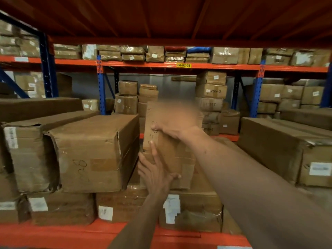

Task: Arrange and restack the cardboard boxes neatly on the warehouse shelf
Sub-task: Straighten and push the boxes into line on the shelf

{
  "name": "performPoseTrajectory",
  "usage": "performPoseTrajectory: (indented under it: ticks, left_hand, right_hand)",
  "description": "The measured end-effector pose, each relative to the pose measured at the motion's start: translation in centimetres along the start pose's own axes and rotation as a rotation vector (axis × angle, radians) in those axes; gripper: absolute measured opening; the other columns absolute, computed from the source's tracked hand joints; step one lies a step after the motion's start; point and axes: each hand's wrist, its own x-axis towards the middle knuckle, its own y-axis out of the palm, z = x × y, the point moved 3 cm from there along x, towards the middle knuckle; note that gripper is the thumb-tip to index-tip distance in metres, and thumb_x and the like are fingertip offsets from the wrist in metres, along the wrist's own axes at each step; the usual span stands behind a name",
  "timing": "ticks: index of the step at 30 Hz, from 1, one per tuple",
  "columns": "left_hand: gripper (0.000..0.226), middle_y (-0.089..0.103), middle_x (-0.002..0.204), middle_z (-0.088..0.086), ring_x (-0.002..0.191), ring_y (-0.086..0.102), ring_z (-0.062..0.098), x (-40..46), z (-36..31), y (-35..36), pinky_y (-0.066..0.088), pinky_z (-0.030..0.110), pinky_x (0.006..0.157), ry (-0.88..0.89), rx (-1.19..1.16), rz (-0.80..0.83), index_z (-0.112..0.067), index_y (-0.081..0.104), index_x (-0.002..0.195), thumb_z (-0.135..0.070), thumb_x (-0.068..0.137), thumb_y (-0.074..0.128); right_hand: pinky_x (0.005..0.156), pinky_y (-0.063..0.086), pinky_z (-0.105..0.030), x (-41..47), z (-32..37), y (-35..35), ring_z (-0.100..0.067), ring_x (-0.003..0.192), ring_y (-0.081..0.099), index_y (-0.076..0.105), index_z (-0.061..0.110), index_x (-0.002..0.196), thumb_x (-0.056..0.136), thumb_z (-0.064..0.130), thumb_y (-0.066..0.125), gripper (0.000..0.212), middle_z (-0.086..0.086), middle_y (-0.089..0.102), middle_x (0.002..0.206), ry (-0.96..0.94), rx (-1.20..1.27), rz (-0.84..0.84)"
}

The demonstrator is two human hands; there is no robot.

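Note:
A tall narrow cardboard box (172, 151) stands upright on the shelf, on top of lower boxes, just right of a big dented box (93, 151). My left hand (156, 171) presses flat against its front lower face, fingers spread. My right hand (172, 128) grips its upper part from the right, fingers curled over the front. The box's top is blurred. Handwritten numbers show on its left front.
An orange shelf beam (53, 236) runs along the front edge. Taped boxes (190, 211) lie underneath. A long box (287, 146) sits to the right, crushed boxes (27, 159) to the left. More stacked boxes (210, 90) fill the far racks.

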Motion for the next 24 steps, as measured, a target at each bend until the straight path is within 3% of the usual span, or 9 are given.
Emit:
performPoseTrajectory:
  ticks: [10, 16, 20, 22, 24]
  left_hand:
    - [0.148, -0.006, 0.153, 0.033, 0.138, 0.015, 0.048, 1.6, -5.9, -0.6, 0.020, 0.055, 0.114, 0.389, 0.273, 0.036, -0.032, -0.035, 0.146, -0.054, 0.063, 0.086]
    - [0.153, 0.008, 0.149, 0.031, 0.133, 0.025, 0.048, 3.5, -6.9, -2.0, 0.027, 0.056, 0.111, 0.689, 0.463, 0.079, -0.036, -0.037, 0.145, -0.048, 0.059, 0.089]
    - [0.153, 0.009, 0.150, 0.028, 0.129, 0.027, 0.045, 3.6, -6.9, -2.2, 0.030, 0.055, 0.109, 0.877, 0.609, 0.086, -0.038, -0.040, 0.142, -0.042, 0.059, 0.089]
    - [0.151, 0.013, 0.153, 0.023, 0.133, 0.028, 0.041, 4.2, -6.4, -3.2, 0.028, 0.052, 0.112, 0.872, 0.567, 0.099, -0.034, -0.037, 0.145, -0.046, 0.061, 0.088]
    - [0.152, 0.017, 0.155, 0.018, 0.139, 0.026, 0.037, 5.8, -5.6, -4.7, 0.022, 0.053, 0.114, 0.697, 0.426, 0.129, -0.030, -0.033, 0.148, -0.053, 0.059, 0.088]
  right_hand:
    - [0.096, 0.040, -0.054, -1.8, -11.2, -0.6, -0.041, 0.122, 0.051, 0.034, 0.019, 0.144, 0.072, 0.094, 0.040, 0.104, -0.018, 0.045, 0.140, 0.303, 0.216, -0.059]
    - [0.094, 0.042, -0.048, -5.4, -15.0, 1.1, -0.041, 0.121, 0.053, 0.034, 0.012, 0.145, 0.074, 0.092, 0.041, 0.108, -0.018, 0.048, 0.141, 0.516, 0.359, -0.079]
    - [0.092, 0.040, -0.045, -9.6, -16.4, 4.1, -0.039, 0.120, 0.052, 0.035, 0.011, 0.138, 0.078, 0.090, 0.041, 0.099, -0.018, 0.051, 0.136, 0.620, 0.485, -0.061]
    - [0.094, 0.041, -0.046, -9.1, -17.0, 3.9, -0.039, 0.120, 0.054, 0.033, 0.013, 0.140, 0.076, 0.091, 0.041, 0.101, -0.017, 0.053, 0.136, 0.586, 0.486, -0.025]
    - [0.101, 0.043, -0.051, -7.4, -17.7, 2.8, -0.041, 0.124, 0.052, 0.017, 0.024, 0.151, 0.070, 0.094, 0.045, 0.111, -0.017, 0.050, 0.144, 0.498, 0.490, 0.109]
